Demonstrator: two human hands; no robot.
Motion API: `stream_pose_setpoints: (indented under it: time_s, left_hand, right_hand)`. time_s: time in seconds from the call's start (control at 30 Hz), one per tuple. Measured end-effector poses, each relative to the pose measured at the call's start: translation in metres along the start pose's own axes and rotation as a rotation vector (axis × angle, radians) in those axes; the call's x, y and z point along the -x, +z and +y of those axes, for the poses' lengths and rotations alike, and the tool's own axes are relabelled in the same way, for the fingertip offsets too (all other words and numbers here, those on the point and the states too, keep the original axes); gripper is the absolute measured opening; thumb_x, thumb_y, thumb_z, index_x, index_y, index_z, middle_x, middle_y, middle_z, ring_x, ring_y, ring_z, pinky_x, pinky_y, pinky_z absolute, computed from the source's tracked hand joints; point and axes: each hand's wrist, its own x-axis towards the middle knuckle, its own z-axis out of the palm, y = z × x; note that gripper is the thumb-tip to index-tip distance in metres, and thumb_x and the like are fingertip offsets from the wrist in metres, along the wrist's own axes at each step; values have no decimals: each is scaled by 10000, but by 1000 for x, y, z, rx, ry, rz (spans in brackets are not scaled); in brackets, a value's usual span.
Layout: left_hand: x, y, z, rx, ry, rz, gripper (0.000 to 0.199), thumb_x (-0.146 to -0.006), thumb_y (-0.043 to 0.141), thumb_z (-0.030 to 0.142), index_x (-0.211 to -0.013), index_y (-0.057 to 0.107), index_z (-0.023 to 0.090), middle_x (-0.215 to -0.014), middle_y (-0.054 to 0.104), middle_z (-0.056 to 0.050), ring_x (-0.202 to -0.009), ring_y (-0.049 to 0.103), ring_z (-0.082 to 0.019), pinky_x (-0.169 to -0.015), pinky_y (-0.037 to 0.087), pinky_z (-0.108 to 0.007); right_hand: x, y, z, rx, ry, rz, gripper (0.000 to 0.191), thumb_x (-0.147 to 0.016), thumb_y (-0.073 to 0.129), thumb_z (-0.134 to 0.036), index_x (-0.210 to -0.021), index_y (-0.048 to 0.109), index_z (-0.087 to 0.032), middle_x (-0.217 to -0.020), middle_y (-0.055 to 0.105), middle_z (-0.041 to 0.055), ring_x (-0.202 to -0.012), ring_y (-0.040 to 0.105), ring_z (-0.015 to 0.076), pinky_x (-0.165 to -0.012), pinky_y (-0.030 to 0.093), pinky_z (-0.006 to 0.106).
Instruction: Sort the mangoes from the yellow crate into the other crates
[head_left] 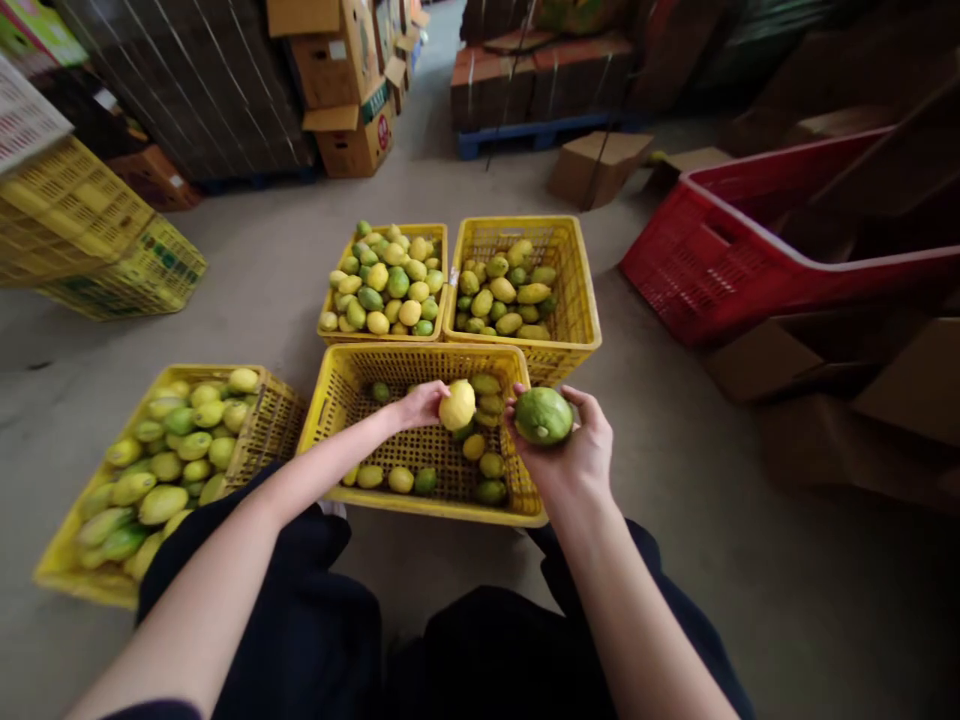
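Note:
My left hand [421,405] holds a yellow lemon [457,406] above the near yellow crate [420,506]. In my right hand [577,450] lies a large green lemon [544,416], fingers curled round it, just over that crate's right edge. Several yellow and green lemons sit inside the near crate, mostly along its right side and front edge. Behind it, a heaped crate [442,300] of mixed lemons stands at the left, and a partly filled crate [589,310] at the right. Another full crate [56,570] is tilted beside my left leg.
A large red crate [697,255] stands at the right with open cardboard boxes [761,365] beside it. Stacked yellow crates [82,225] are at the far left. Cartons [341,65] and a blue pallet [525,136] with boxes stand at the back.

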Motion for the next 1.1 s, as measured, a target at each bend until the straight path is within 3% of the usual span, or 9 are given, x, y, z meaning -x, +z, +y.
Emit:
stream_pose_setpoints:
  time_s: [0.17,0.23,0.33,0.4,0.5,0.77,0.9,1.0,1.1]
  left_hand:
    - [108,7,47,344,218,86,425,-859,448,408,-1100,605,96,-868,705,-120,-643,659,-197,-620,520,-310]
    - [140,14,48,478,248,138,373,-884,452,408,-1066,613,125,-817,699,-86,-613,658,-184,-574,527,-294]
    - [164,20,37,734,357,216,267,-897,452,338,-988,616,148,-868,698,-67,-770,686,-189,-642,558,-289]
    - [169,23,30,849,419,230,235,-891,458,308,-991,615,164,-901,695,-56,-819,684,-181,-660,563,-280]
    - [169,28,23,878,454,182,216,-879,470,307,-950,618,167,-825,677,-39,-681,660,-141,-574,543,-239]
    - [155,43,16,659,525,119,239,-843,468,334,-769,588,141,-652,612,-35,-487,593,-145,-441,483,-248]
    - [156,47,19,583,554,96,241,-807,517,350,-770,600,126,-660,622,-54,-498,604,-158,-452,485,-256]
    - [162,47,23,638,566,110,267,-816,503,349,-793,626,113,-677,646,-66,-516,612,-157,-469,490,-252]
    - [168,46,27,746,557,148,306,-852,456,336,-878,653,103,-726,681,-74,-553,629,-150,-515,510,-252]
  right_hand:
    - [7,14,26,177,-92,-187,80,-676,623,-190,-754,612,-202,-694,696,-1,-598,652,170,-478,546,280]
    - [10,17,37,224,-70,-251,91,-692,643,-182,-779,630,-205,-714,706,-7,-601,654,160,-490,547,267]
    - [15,17,53,210,85,-335,129,-744,620,-237,-848,654,-168,-791,728,58,-642,675,190,-498,546,279]
    - [18,15,62,179,160,-390,164,-751,619,-253,-873,656,-151,-830,731,91,-665,681,207,-487,534,277]
    - [19,12,76,153,174,-465,148,-749,624,-261,-846,657,-154,-823,726,88,-646,670,205,-454,502,264]
    - [25,20,95,208,161,-586,138,-716,609,-290,-770,655,-172,-763,704,61,-603,643,193,-411,456,247]
    - [36,27,95,168,120,-606,255,-746,512,-304,-906,675,-191,-891,718,69,-759,665,215,-556,545,309]
    - [44,31,93,133,79,-658,438,-702,481,-256,-1112,630,-225,-1052,701,68,-931,654,240,-749,567,405]
    - [45,34,92,121,65,-714,515,-706,481,-229,-1213,571,-243,-1117,682,65,-972,650,233,-811,559,421]
